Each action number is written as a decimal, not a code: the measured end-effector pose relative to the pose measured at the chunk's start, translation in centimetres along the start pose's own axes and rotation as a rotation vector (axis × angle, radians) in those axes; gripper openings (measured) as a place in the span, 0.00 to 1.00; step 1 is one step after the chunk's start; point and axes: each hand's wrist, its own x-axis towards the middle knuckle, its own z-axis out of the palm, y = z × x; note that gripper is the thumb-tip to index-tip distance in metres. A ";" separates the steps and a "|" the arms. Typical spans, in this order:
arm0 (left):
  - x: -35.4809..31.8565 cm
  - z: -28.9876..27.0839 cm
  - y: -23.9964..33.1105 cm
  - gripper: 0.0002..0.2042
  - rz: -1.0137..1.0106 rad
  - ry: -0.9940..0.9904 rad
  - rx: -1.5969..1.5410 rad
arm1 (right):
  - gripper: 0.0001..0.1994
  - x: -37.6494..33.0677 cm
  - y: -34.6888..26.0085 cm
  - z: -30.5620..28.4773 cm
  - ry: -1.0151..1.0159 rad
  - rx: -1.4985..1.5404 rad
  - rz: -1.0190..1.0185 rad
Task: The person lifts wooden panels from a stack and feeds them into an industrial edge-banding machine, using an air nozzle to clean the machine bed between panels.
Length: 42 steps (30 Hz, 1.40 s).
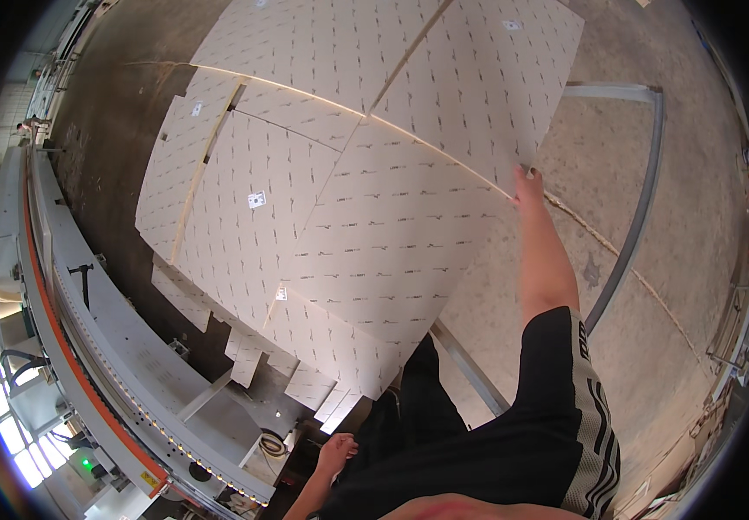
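Lifting was the step in hand, as I judged it: my right hand point(528, 184) was pinched shut on the right edge of the top board point(444, 113), a big pale printed sheet tipped up over the stack of boards point(305, 234), while my left hand point(337, 452) hung low, loosely open and holding nothing. A second hold from that free hand on the near edge seemed called for, since the sheet hung from one edge only. Long grey machine point(88, 347) ran along the stack's left side and a metal floor rail point(643, 199) curved at the right, both crowding any swing.
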 end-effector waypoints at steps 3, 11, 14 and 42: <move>0.8 -0.1 2.4 0.16 0.009 0.003 0.040 | 0.40 -1.4 -1.0 -0.5 -0.039 0.032 0.002; 8.3 3.8 20.5 0.15 0.318 -0.040 0.041 | 0.40 -8.1 -1.8 -1.5 -0.181 0.218 0.008; 10.8 9.3 32.8 0.20 0.514 -0.109 0.055 | 0.41 -13.5 -2.8 -1.1 -0.166 0.192 0.037; 2.4 -1.9 15.2 0.13 0.365 0.187 -0.525 | 0.25 -30.6 1.3 -7.8 -0.267 -0.679 -0.486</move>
